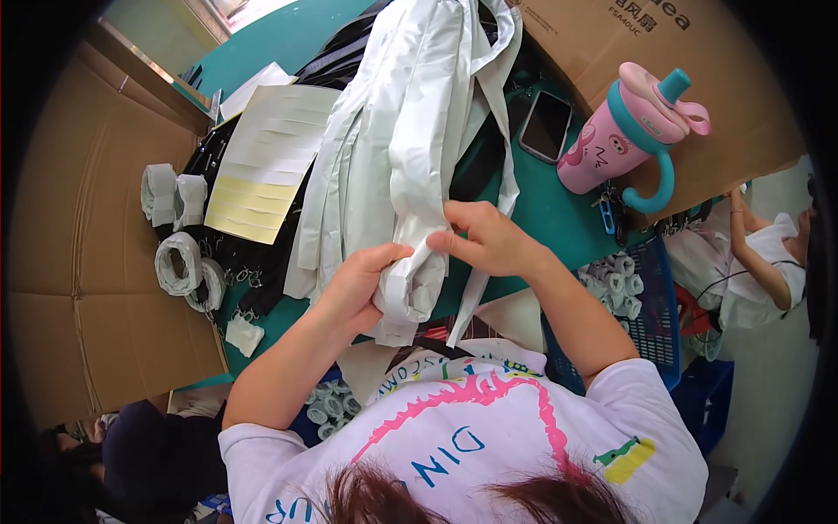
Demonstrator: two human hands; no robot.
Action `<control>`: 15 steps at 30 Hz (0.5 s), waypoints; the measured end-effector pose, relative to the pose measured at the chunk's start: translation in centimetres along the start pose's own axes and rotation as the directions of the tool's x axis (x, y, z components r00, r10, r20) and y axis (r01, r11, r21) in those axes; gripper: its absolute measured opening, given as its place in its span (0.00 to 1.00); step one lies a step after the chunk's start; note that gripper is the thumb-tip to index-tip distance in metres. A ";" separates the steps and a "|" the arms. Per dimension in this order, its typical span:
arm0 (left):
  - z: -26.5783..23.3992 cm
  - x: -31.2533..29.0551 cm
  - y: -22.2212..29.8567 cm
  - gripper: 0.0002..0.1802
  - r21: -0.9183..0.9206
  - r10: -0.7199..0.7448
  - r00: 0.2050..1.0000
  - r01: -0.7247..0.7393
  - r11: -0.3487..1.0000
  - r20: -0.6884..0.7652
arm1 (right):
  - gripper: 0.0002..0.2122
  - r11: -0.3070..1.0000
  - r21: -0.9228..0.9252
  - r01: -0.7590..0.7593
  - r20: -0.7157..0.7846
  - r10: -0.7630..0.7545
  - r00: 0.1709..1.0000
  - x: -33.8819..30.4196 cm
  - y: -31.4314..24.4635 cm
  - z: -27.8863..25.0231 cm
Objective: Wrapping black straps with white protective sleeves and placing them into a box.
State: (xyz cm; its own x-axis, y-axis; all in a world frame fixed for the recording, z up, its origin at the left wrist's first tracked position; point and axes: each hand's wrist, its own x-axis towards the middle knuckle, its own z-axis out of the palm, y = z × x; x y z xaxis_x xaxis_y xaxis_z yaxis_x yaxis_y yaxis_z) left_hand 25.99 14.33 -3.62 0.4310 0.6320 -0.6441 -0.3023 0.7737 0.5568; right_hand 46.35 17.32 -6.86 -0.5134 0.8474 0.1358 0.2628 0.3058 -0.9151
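Long white plastic strips [375, 148] lie in a thick bundle down the middle of the green table [532, 210]. At their near end, one strip is curled into a loose white roll [410, 293]. My left hand [356, 284] pinches the left side of this roll, fingers partly hidden behind it. From the right, my right hand [489, 240] grips the same strip, thumb on top. Both hands are almost touching each other. Under and beside the bundle are black straps [209, 162] with small metal clips [244, 277].
Several finished-looking white rolls [179, 262] sit at left, near a white-and-yellow sheet [262, 166]. A phone [546, 127] and a pink tumbler [620, 140] stand at right. A blue basket [650, 297] holds more rolls. Cardboard [96, 244] walls the left side. Another person [768, 262] sits at far right.
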 end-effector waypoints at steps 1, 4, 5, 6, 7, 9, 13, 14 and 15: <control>0.1 0.1 0.2 0.13 -0.005 -0.002 1.000 0.002 1.000 -0.004 | 0.15 0.978 -0.164 0.126 0.072 -0.116 0.991 0.0 -0.1 -0.2; 0.3 0.6 0.6 0.12 0.017 -0.041 0.998 0.042 0.999 -0.057 | 0.18 0.916 -0.324 0.237 0.207 -0.176 0.962 -0.3 -1.1 0.1; 0.1 1.0 0.5 0.10 0.047 -0.052 0.996 0.055 0.997 -0.071 | 0.19 0.884 -0.399 0.242 0.209 -0.170 0.963 -0.3 -1.7 0.2; 0.2 1.4 0.8 0.09 0.083 -0.062 0.995 0.068 0.994 -0.080 | 0.19 0.883 -0.401 0.242 0.206 -0.171 0.964 -0.2 -1.7 0.6; 0.7 1.8 1.1 0.09 0.086 -0.060 0.995 0.067 0.994 -0.077 | 0.18 0.867 -0.455 0.204 0.108 -0.174 0.979 -0.1 -1.6 1.0; 2.1 2.3 1.8 0.11 0.097 0.015 0.985 0.002 0.995 -0.171 | 0.16 0.846 -0.508 0.161 0.006 -0.184 0.983 0.1 -1.4 1.5; 1.2 3.1 3.0 0.11 -0.042 0.114 0.993 -0.113 0.993 0.007 | 0.12 0.980 -0.200 -0.010 -0.276 -0.046 0.960 0.2 -1.5 1.2; 1.2 2.4 3.5 0.12 -0.079 0.150 0.989 -0.150 0.986 -0.003 | 0.11 0.984 0.086 -0.156 -0.302 0.175 0.937 0.1 -1.7 1.1; -1.8 2.5 3.0 0.10 0.024 0.307 0.936 -0.315 0.949 0.172 | 0.11 0.890 0.393 -0.231 -0.211 0.332 0.919 0.1 -1.7 1.1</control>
State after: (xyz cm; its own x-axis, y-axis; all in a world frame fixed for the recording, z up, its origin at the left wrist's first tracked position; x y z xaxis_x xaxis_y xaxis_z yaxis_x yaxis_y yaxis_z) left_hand 24.60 18.28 -4.54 0.4568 0.8212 -0.3420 -0.4022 0.5336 0.7440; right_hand 44.95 16.38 -5.71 -0.2125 0.9721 -0.0990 0.0310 -0.0945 -0.9950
